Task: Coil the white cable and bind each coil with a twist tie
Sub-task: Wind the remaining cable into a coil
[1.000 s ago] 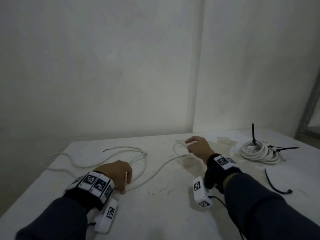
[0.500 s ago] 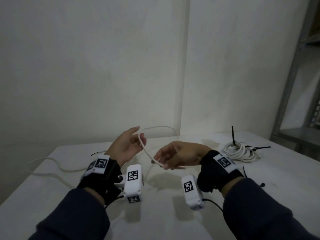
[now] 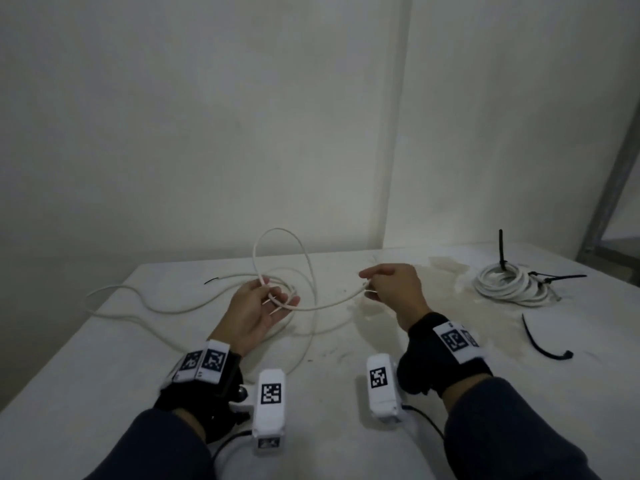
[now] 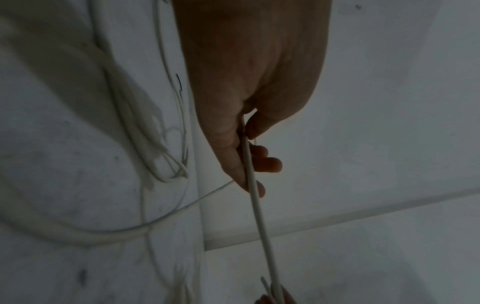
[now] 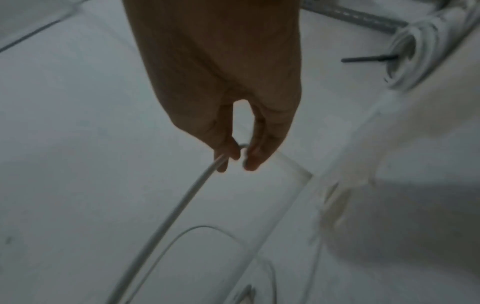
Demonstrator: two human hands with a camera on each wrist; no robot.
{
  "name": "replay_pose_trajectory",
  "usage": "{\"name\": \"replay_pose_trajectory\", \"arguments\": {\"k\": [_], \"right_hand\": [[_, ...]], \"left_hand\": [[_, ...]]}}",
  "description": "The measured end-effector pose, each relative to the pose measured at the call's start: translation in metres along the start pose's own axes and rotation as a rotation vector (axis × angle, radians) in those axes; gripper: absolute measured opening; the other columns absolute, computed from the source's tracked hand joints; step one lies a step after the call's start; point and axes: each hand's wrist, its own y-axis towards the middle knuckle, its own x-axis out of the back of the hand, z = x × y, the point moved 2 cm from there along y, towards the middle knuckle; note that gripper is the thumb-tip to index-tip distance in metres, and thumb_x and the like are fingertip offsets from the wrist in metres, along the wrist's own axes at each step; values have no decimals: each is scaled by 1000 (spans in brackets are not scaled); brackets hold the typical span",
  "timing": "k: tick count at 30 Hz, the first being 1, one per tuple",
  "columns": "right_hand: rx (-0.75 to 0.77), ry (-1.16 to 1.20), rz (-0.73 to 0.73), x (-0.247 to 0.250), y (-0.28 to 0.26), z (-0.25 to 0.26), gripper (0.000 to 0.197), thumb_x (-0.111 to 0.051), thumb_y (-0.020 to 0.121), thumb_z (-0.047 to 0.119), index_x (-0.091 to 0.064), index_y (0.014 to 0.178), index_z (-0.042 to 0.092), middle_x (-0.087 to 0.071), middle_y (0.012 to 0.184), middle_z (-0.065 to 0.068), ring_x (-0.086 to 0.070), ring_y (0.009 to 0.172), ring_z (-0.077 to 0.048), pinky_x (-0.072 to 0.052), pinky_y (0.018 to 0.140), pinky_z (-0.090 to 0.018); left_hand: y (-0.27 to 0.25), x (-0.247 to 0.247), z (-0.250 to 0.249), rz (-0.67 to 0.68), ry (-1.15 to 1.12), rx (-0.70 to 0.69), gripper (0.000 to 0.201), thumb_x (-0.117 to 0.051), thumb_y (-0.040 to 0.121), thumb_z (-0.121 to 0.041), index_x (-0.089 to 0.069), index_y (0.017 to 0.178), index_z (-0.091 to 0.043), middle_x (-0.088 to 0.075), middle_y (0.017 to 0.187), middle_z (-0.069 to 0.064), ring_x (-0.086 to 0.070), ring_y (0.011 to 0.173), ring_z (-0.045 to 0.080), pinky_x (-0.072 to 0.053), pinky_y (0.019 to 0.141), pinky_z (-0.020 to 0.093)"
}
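Both hands (image 3: pixel 258 308) (image 3: pixel 393 289) pinching white cable (image 3: pixel 329 304), its far end apparently behind right fingers (image 5: pixel 255 152).

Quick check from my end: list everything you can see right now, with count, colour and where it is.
loose cable: one, white, partly looped above the table, the rest trailing left
finished coil: one, white, bound with black ties, far right
loose tie: one, black, right of the right wrist
table: one, white, against the wall
shelf frame: one, grey metal, right edge
left hand: pinches the loop
right hand: pinches the cable further along
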Motion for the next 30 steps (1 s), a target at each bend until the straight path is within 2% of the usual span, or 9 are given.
{"name": "replay_pose_trajectory", "arguments": {"k": [4,7,10,14,18,22,26,28,30], "right_hand": [[-99,346,61,-20,-6,-11,15,-52,93,-2,-67,91,-2,-63,94,-19,-68,81,-27,-58,67,-30],[-69,409,95,-33,-6,-16,19,-48,95,-5,-60,106,3,-63,100,-20,-67,74,-24,-57,61,-24],[-44,421,191,-45,-7,-18,24,-55,94,1,-57,116,9,-69,101,-16,-64,66,-17,-54,61,-23],[54,243,301,-59,-8,-17,13,-62,90,4,-73,95,8,-73,84,-8,-51,54,-7,-42,52,-20],[88,169,268,-63,-13,-18,4,-75,79,10,-74,81,6,-66,60,8,-53,50,3,-38,50,-13],[124,57,219,-57,-15,-19,8,-78,71,2,-72,71,-4,-70,69,-10,-58,57,0,-39,50,-8],[131,8,234,-60,-17,-20,11,-76,66,-4,-69,62,4,-66,64,-8,-59,62,-12,-47,64,-23],[161,69,216,-61,-17,-19,15,-78,65,-5,-69,67,7,-64,60,-1,-59,61,-11,-48,64,-22],[199,138,199,-61,-18,-18,16,-80,65,-4,-69,73,5,-67,65,-3,-62,65,-13,-50,64,-22]], "left_hand": [[6,13,14,-34,49,-21,14,-34,101,-1,-44,110,-7,-48,75,14,-51,65,23,-60,58,39],[13,26,15,-63,19,-44,15,-37,101,-4,-51,104,-9,-50,76,11,-50,64,20,-58,53,30],[20,35,14,-58,34,-81,18,-40,101,-6,-56,106,-11,-50,73,7,-51,51,12,-51,50,21],[22,36,16,-11,116,-127,19,-44,99,-7,-61,107,-11,-58,71,6,-57,53,13,-56,57,25],[19,33,17,56,190,-140,19,-46,98,-7,-64,101,-15,-67,79,5,-65,78,16,-57,78,33],[14,29,21,96,346,-132,18,-49,96,-4,-64,99,-13,-69,96,2,-63,86,15,-57,79,31],[8,22,24,220,596,-114,22,-48,98,-8,-63,112,-9,-72,104,9,-65,86,15,-55,80,26],[4,16,26,301,690,-89,24,-46,98,-8,-63,115,-8,-72,101,13,-67,84,15,-54,80,26],[-1,10,30,363,695,-47,26,-45,99,-10,-62,117,-5,-72,98,13,-67,80,16,-55,79,29]]}}
